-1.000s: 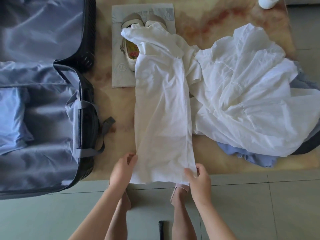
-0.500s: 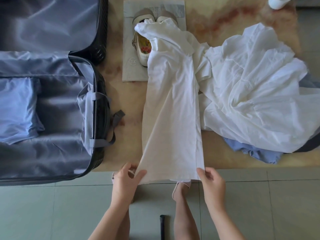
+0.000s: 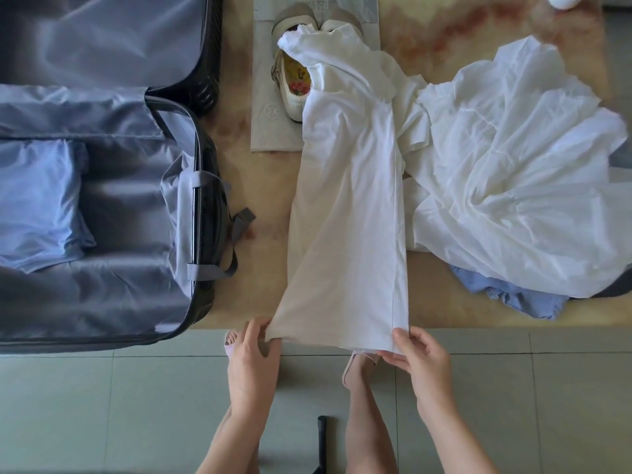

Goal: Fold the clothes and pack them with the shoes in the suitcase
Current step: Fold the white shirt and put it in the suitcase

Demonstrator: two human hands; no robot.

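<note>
Holding the near hem of the white garment [image 3: 352, 217], one hand per corner. The left hand [image 3: 251, 354] pinches the left corner, with fabric bunched between thumb and fingers. The right hand [image 3: 420, 360] pinches the right corner, thumb on top. Both grips are closed on cloth, neither spread.

The garment is already narrowed to a long strip. It lies on the marbled surface [image 3: 239, 172], and the hem hangs just past the near edge, over the tiled floor.

Key relation: the strip's long axis runs straight away from the person. The hem is at the hands and the far end is draped over the shoes [image 3: 294, 87] on their dust bag [image 3: 270, 135]. The left edge flares outward toward the left grip and is slightly lifted. The right edge is straight.

Likely next: fold crosswise, carrying the hem away along that axis. Both hands are equally placed for it.

Watch-outs:
- The far end is bunched on the shoes, so the fold will probably come out uneven unless it's flattened first.
- The right side touches the loose white pile [image 3: 513, 159], which lies over a blue garment [image 3: 513, 299].

The suitcase [image 3: 205, 234] lies open to the left with a blue folded item [image 3: 37, 200] inside. The left hand is nearer for the transfer.
</note>
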